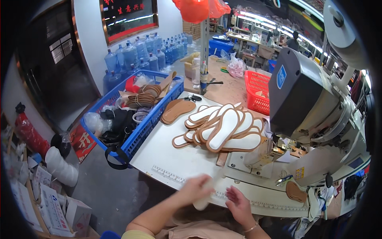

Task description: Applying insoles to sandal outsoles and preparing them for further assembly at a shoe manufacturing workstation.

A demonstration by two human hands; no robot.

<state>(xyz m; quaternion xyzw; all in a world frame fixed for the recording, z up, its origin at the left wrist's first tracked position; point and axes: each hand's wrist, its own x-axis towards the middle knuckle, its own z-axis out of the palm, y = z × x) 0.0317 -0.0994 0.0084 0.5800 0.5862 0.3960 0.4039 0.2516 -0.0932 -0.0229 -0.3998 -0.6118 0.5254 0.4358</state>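
Observation:
Close to my body, at the front edge of the white table [148, 153], my left hand [195, 188] is closed on a pale insole [201, 203] blurred by motion. One end hangs below the fingers, and a faint pale streak rises above them. Just to its right is my right hand [240, 206], fingers apart and nothing visible in it. A heap of brown-edged white insoles [225, 129] lies mid-table, beside the sewing machine [302, 99]. Behind it to the left rests a small stack of plain brown insoles [178, 110].
A blue basket [133, 141] of wrapped bundles and black items borders the table's left. Behind stand a red basket [258, 85] and a post [204, 51]. Brown pieces [296, 192] and a pen [284, 180] lie at right. Blue water bottles [129, 55] line the wall.

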